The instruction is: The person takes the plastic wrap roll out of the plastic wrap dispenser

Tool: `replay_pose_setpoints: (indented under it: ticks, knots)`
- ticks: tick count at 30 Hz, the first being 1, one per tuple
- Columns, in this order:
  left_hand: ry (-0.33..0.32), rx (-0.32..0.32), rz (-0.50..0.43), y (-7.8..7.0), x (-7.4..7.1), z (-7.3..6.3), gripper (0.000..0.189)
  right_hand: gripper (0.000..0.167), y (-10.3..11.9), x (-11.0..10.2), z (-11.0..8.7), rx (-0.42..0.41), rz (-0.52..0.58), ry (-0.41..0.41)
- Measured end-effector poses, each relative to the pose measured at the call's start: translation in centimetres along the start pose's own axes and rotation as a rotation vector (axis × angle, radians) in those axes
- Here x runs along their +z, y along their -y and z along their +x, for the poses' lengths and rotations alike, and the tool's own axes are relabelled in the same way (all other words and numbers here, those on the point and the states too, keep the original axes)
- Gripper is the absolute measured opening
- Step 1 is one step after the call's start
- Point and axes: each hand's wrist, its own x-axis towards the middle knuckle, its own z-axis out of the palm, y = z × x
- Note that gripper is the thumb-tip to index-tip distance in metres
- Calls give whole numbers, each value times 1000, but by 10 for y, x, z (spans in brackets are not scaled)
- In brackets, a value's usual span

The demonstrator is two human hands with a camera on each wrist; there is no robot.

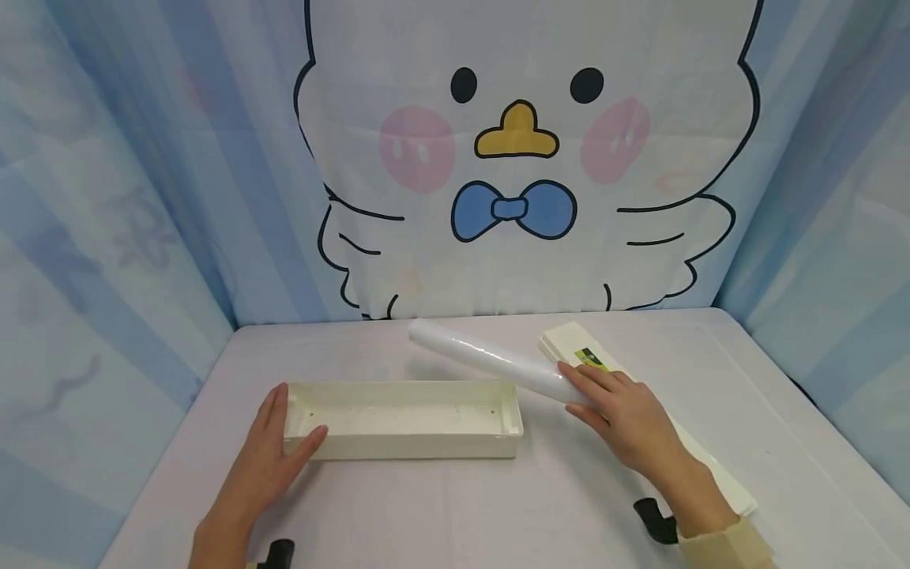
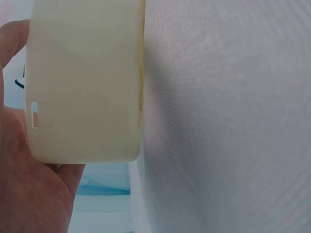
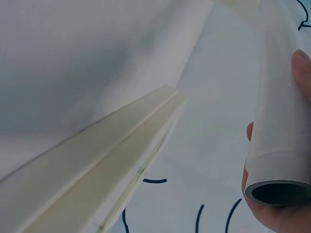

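Observation:
A long cream plastic box (image 1: 405,446), its top uncovered, lies crosswise on the table. My left hand (image 1: 263,458) grips its left end, thumb at the near wall and fingers at the far side. In the left wrist view, the end wall (image 2: 87,82) has a small rectangular slot. My right hand (image 1: 633,419) holds a shiny white roll of plastic wrap (image 1: 490,357) by its right end, tilted behind and above the box's right part. The right wrist view shows the roll's dark hollow core (image 3: 282,193). Partly hidden under my right arm is a long cream lid (image 1: 718,470).
The lid carries a green and yellow label (image 1: 590,358) near its far end. A pale cloth covers the table (image 1: 398,514). Curtains (image 1: 121,237) stand at the left and right, and a cartoon-printed cloth (image 1: 519,276) hangs behind.

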Motion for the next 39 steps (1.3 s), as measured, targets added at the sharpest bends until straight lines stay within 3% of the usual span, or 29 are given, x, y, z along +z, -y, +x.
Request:
replay_pose_setpoints:
  ticks: [8, 19, 27, 39]
  knots:
    - [-1, 7, 4, 3, 0, 0, 105, 60, -8, 0, -11, 39, -9, 0]
    - [-1, 16, -6, 5, 1, 1, 106, 63, -17, -6, -22, 135, -31, 74]
    - [-3, 12, 1, 3, 0, 0, 106, 58, -28, -10, -34, 121, -58, 32]
    - [6, 1, -5, 2, 1, 2, 106, 58, -33, -14, -52, 167, -98, 24]
